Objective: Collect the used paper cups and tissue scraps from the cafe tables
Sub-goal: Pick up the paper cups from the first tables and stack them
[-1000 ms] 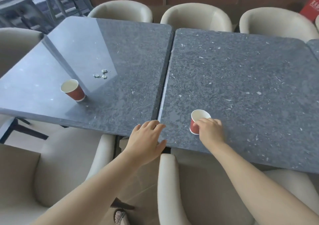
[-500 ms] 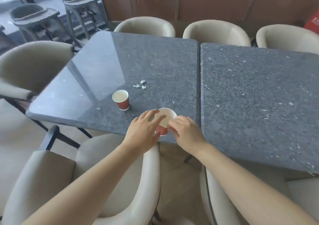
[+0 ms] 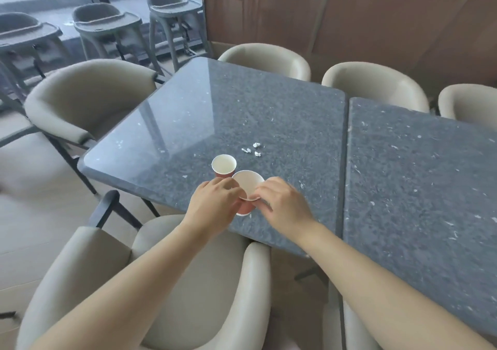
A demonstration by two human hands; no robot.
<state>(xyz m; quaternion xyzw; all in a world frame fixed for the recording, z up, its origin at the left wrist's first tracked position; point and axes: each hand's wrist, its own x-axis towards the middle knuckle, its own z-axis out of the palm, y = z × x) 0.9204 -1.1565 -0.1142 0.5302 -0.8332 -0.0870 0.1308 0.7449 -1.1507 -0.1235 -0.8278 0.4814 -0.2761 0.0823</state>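
Moved: the carried paper cup (image 3: 248, 188) has crossed from right table (image 3: 416, 175) to left table (image 3: 188, 124) and is now just beside the standing second cup (image 3: 224, 164). Left hand (image 3: 213, 206) curls round its red wall. Right hand (image 3: 282, 206) pinches the near rim. The cup sits between both hands, near the table's front edge. Tissue scraps (image 3: 252, 149) lie just beyond.

1. Near cup (image 3: 246, 185): red wall mostly hidden by left hand (image 3: 215, 204) and right hand (image 3: 282, 204).
2. Far cup (image 3: 223, 165): base hidden behind near cup.
3. Tissue scraps (image 3: 254, 149): too small for detail.
4. Chair (image 3: 470, 105), right edge: cut off.
5. High chairs (image 3: 107, 21), upper left: blurred.
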